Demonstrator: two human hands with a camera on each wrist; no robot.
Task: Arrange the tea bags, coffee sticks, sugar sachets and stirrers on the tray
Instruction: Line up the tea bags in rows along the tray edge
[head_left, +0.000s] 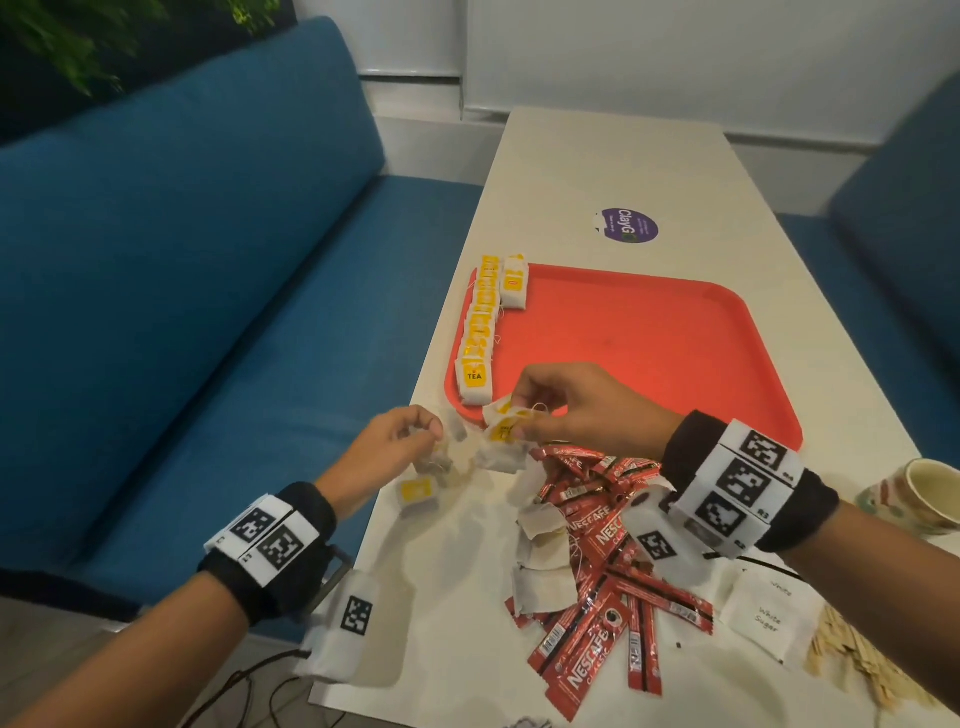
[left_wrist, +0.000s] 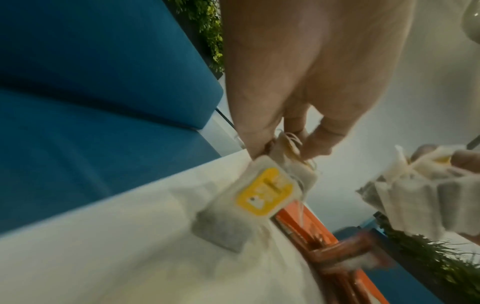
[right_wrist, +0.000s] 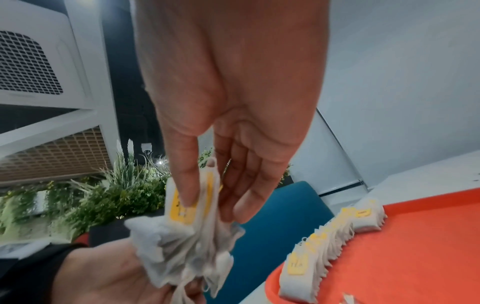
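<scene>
Now I see R hand (head_left: 571, 410) pinching a tea-bag bunch (right_wrist: 187, 242) nearest the tray (head_left: 649, 338) corner, row (head_left: 480, 332) ahead-left; L hand (head_left: 395, 447) pinches two bags (left_wrist: 267, 185).

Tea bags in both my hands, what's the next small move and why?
Probably pass the left hand's tea bags to the bunch the right hand pinches, then stand them on the red tray beside the existing row; only tea bags are arranged.

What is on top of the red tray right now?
On the red tray, a row of tea bags lines its left edge, with a shorter stack beside it. The right hand covers its near edge.
</scene>
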